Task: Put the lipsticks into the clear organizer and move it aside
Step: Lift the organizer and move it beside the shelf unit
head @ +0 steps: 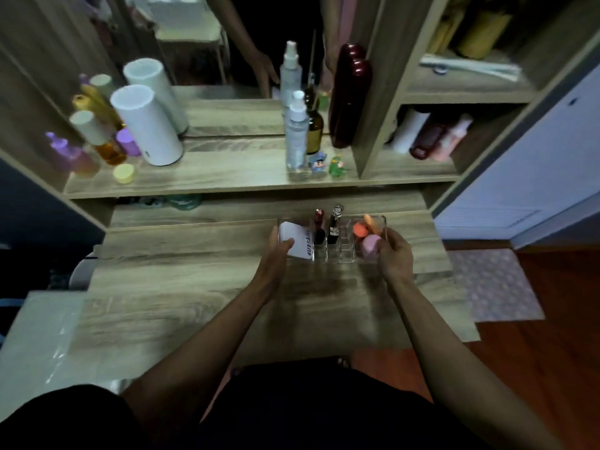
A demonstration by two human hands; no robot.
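The clear organizer point(345, 254) stands on the wooden desk point(194, 287) at its far middle. A dark red lipstick point(318, 226) and a black lipstick with a clear cap point(334, 226) stand upright in its middle slots. A white packet point(297, 243) fills its left compartment; orange and pink sponges point(368, 238) fill the right one. My left hand point(276, 258) grips the organizer's left end and my right hand point(394, 254) grips its right end.
A shelf above the desk holds a white cylinder point(146, 125), purple and amber bottles point(97, 141), a clear spray bottle point(297, 134), a dark red bottle point(349, 99) and small figurines point(328, 164). A mirror stands behind. Cubbies with bottles are at right. A patterned mat point(493, 284) lies on the floor.
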